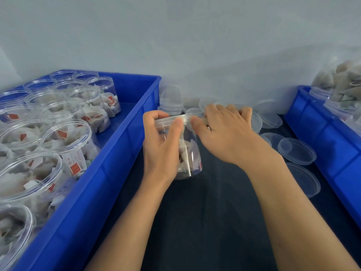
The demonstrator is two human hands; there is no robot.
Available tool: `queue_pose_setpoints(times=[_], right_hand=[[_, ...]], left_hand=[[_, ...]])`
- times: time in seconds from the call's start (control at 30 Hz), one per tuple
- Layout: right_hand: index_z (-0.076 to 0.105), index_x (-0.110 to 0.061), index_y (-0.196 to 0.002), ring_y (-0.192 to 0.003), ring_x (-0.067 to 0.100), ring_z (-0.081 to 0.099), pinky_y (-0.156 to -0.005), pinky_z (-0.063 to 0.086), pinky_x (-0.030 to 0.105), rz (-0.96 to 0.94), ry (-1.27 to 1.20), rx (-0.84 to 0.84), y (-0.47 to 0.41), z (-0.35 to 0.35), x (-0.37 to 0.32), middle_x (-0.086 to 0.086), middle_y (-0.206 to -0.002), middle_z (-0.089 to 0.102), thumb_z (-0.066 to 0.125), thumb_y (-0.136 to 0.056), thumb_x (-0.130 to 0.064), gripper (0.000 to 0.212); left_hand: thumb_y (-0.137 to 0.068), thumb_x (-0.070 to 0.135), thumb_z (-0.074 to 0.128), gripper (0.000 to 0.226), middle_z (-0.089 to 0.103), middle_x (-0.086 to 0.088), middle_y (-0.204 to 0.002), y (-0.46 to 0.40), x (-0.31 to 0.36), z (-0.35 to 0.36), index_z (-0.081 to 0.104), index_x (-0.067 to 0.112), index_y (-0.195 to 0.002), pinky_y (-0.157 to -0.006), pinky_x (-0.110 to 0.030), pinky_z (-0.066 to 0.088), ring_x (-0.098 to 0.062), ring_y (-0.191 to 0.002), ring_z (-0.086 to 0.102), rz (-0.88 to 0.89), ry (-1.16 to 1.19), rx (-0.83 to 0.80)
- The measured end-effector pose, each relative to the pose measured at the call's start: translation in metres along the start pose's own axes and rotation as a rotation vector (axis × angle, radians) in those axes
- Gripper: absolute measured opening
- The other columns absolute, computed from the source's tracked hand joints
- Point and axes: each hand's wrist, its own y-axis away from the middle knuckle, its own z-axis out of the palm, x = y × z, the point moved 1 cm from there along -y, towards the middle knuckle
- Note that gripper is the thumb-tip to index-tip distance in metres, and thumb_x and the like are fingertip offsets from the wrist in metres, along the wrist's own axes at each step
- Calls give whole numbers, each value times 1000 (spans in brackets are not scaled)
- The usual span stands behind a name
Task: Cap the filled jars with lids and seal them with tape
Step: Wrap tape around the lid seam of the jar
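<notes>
Pale wall is closing off the back of the scene, and a dark cloth-covered surface [214, 212] is running between two blue crates. A filled jar [189, 153] is standing upright in the middle of that surface, its long axis vertical, packed with pale sachets. The left hand [162, 147] is wrapping the jar from its left side, thumb pressing up at the rim and fingers curling over the lid [172, 119] that is sitting on the mouth, so this grip is closing on jar and lid together. The right hand [224, 133] is lying just to the right of the lid, fingers fairly straight and spread, thumb tip nearly meeting the lid's edge. Whether it is pinching anything I cannot tell.

My reading is that the lid is being seated or turned down, and the right hand, being nearer the lid's free side, is best placed to finish that.

Loose lids [297, 151] are lying to the right of the jar, near the right crate [322, 133]; open filled jars are crowding the left crate [121, 153]. No tape is showing anywhere. The jar's far side is hidden behind both hands, and the clear plastic is making the lid's seating hard to judge.
</notes>
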Motion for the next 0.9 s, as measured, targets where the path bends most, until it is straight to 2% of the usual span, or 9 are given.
queue_pose_setpoints(times=[0.1,0.2,0.37,0.5,0.53,0.6,0.7,0.77,0.9], right_hand=[[42,-23,-83,-92,24,49,-94,26,46,15,-113,-131,-1,-6,3,-4,-85,55,25,-105,-61,47],[45,-23,-76,-78,9,50,-96,26,44,11,-279,-227,0,-10,4,-7,-75,56,24,-106,-65,56],[49,-14,-73,-66,19,57,-69,42,38,-12,-450,-284,-2,-12,10,1,-69,62,35,-103,-68,64],[56,-11,-80,-75,14,73,-80,55,39,7,-575,-403,0,-13,16,-2,-68,75,41,-105,-64,59],[55,-10,-81,-72,15,72,-80,55,38,10,-585,-427,1,-13,19,0,-66,75,41,-105,-63,60],[54,-10,-80,-56,15,60,-66,51,33,29,-579,-412,1,-13,24,-1,-61,69,42,-103,-65,61],[49,-15,-76,-49,8,40,-52,33,26,65,-479,-254,0,-16,34,-14,-57,49,48,-97,-71,60],[54,-13,-74,-57,12,51,-54,37,32,57,-392,-227,0,-17,37,-11,-59,55,46,-98,-71,64],[69,-15,-71,-59,13,59,-56,37,30,66,-322,-269,2,-14,37,-8,-52,58,42,-98,-75,71]], left_hand=[[-93,39,62,32,69,22,-86,-1,-1,1,48,21,-116,-63,-24,56,-3,-71,64,-36,46,-7],[-95,35,57,29,69,25,-87,-3,0,1,47,18,-116,-64,-22,56,0,-74,67,-57,86,4],[-91,38,59,32,74,17,-84,-5,2,-3,46,27,-118,-70,-35,61,-20,-80,72,-114,125,-39],[-79,47,69,47,72,13,-80,-6,2,-5,47,34,-118,-79,-44,59,-23,-82,69,-128,131,-65],[-74,51,69,51,71,13,-80,-6,1,-5,47,35,-118,-80,-45,58,-22,-82,68,-134,132,-69],[-71,53,68,53,71,14,-79,-8,-1,-6,47,36,-117,-78,-43,57,-18,-79,67,-146,139,-73],[-72,53,69,53,72,15,-81,-9,-3,-7,46,38,-118,-71,-32,57,-14,-77,68,-133,115,-88],[-72,55,69,53,72,18,-83,-7,-4,-6,45,41,-118,-66,-23,56,-10,-77,70,-120,68,-106],[-70,58,66,51,71,21,-83,-5,-6,-3,45,45,-115,-63,-25,57,-11,-77,70,-160,58,-92]])
